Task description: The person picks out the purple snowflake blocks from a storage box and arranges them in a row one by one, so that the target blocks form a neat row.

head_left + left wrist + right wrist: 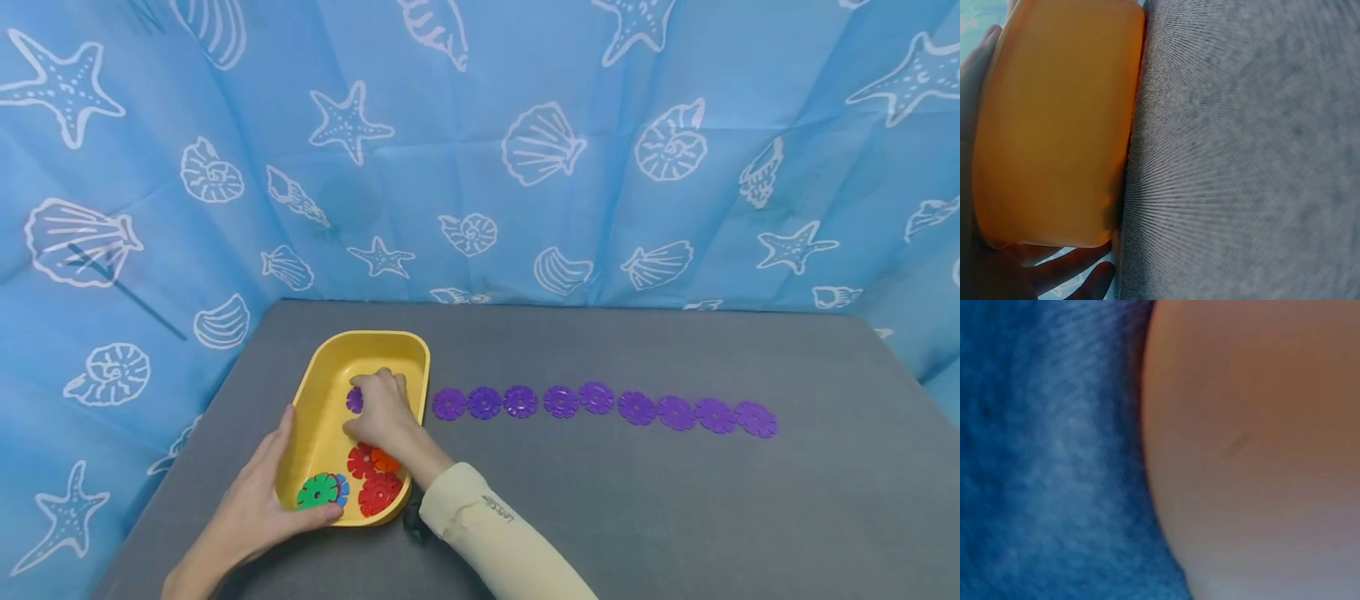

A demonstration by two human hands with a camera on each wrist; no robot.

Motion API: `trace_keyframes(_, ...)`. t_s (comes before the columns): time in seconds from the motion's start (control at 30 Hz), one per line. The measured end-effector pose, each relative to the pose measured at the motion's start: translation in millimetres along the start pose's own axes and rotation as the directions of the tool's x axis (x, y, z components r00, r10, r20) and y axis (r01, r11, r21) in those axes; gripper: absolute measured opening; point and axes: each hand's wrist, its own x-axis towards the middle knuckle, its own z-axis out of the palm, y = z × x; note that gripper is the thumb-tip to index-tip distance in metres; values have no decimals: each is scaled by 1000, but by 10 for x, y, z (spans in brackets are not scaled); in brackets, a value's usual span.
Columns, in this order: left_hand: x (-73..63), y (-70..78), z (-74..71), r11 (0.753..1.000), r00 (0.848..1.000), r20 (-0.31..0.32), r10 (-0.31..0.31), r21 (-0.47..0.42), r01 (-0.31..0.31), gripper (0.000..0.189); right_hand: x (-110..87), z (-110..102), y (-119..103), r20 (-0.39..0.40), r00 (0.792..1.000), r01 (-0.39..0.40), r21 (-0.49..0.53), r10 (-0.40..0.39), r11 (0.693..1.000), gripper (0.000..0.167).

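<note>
A yellow tray (307, 442) stands on the left part of the table. My left hand (255, 492) grips its near left corner, thumb over the near rim and fingers along the outer side; the left wrist view shows the tray's outer wall (1060, 125) close up. My right hand (384, 408) reaches inside, thumb and forefinger apart beside a purple notched disc (354, 400). Whether a fingertip touches that disc is unclear. Red discs (379, 493), an orange disc (385, 461), a green disc (317, 492) and a blue piece (342, 488) lie at the tray's near end.
Several purple discs (561, 401) form an uneven row on the grey tabletop (637, 508), running right from the tray. A small dark object (415, 521) sits by the tray's near right corner. Behind the table hangs a blue seashell-patterned curtain (480, 150). The right wrist view is blurred.
</note>
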Motion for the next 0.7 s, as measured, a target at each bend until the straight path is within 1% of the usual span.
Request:
trace_keyframes(0.07, 3, 4, -1, 1000, 1000, -2, 1, 0, -1, 136, 11, 1, -1, 21, 1000, -3, -18, 3, 1000, 55)
trace_keyframes(0.17, 1, 11, -6, 1000, 1000, 2, -4, 1, 4, 136, 13, 8, -19, 65, 998, 2, -17, -1, 1000, 55)
trace_keyframes(0.3, 1, 11, -15, 1000, 999, 25, -26, -1, 26, 136, -9, 23, -38, 108, 994, -11, -31, 14, 999, 57)
trace_keyframes(0.37, 10, 12, -17, 999, 999, 35, -35, -1, 35, 135, -23, 28, -39, 115, 993, -24, -52, 29, 998, 56)
trace_keyframes(0.53, 26, 31, -20, 999, 998, 45, -43, -3, 43, 135, -49, 33, -35, 111, 992, -53, -38, 57, 998, 47)
trace_keyframes(0.63, 21, 32, -19, 999, 998, 42, -39, -5, 39, 136, -52, 43, -36, 116, 991, -57, -35, 61, 998, 43)
trace_keyframes(0.7, 13, 27, -17, 1000, 999, 35, -31, -6, 31, 136, -50, 51, -40, 126, 990, -49, -46, 55, 998, 43)
